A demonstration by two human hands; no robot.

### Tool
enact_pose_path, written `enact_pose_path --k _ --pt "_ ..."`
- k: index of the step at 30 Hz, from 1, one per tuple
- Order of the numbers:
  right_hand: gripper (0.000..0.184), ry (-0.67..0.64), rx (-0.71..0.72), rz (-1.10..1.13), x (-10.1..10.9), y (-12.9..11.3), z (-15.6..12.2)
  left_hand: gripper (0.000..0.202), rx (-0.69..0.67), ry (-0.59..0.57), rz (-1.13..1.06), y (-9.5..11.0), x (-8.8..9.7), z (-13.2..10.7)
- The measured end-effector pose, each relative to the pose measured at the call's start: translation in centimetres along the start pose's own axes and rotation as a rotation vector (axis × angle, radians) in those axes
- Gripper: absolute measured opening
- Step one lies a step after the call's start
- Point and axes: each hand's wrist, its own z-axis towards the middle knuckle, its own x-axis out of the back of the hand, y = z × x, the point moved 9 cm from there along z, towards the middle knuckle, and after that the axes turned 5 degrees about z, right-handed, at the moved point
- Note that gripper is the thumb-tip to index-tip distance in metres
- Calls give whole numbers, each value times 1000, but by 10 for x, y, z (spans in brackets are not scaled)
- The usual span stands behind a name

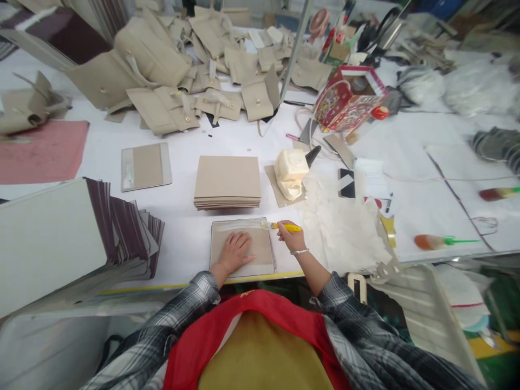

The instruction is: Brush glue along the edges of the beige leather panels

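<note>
My left hand (236, 250) lies flat, fingers stretched out, on a beige board (262, 252) that rests on a slightly larger grey sheet near the table's front edge. In my right hand (289, 234) is a brush with a yellow handle (293, 228). Its bristle end touches the far right corner of the sheet, where a whitish wet-looking strip (239, 225) runs along the far edge. Just beyond stands a neat stack of beige boards (227, 179). Right of that stack, a cream-coated container (291, 168) with a dark handle sits on a small board.
Several beige snap-fastened cases (162, 111) are heaped at the back. Leaning stacked panels (125, 227) stand at the left, near another sheet with a board (147, 166). A red patterned box (349, 100), a stained paper (345, 233) and a red-bristled brush (430, 242) are to the right.
</note>
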Motion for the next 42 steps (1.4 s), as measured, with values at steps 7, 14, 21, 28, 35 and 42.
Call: enact_pose_path --k 7,14,21,28,35,42 --pt "45 -29 216 -104 40 -35 -31 45 274 140 -10 -40 31 -33" --pt "29 -168 516 -322 0 -63 -29 48 475 113 -235 -58 18 -89" --pt "19 -13 574 -821 -2 -29 -28 58 533 151 -290 -55 28 -90" --pt "27 187 357 -1142 85 28 -4 63 456 218 -240 -50 61 -68" --pt "22 272 261 -1138 99 47 42 49 333 183 -229 -24 48 -39" --pt "23 322 274 -1073 98 62 36 38 244 142 -260 -9 41 -22"
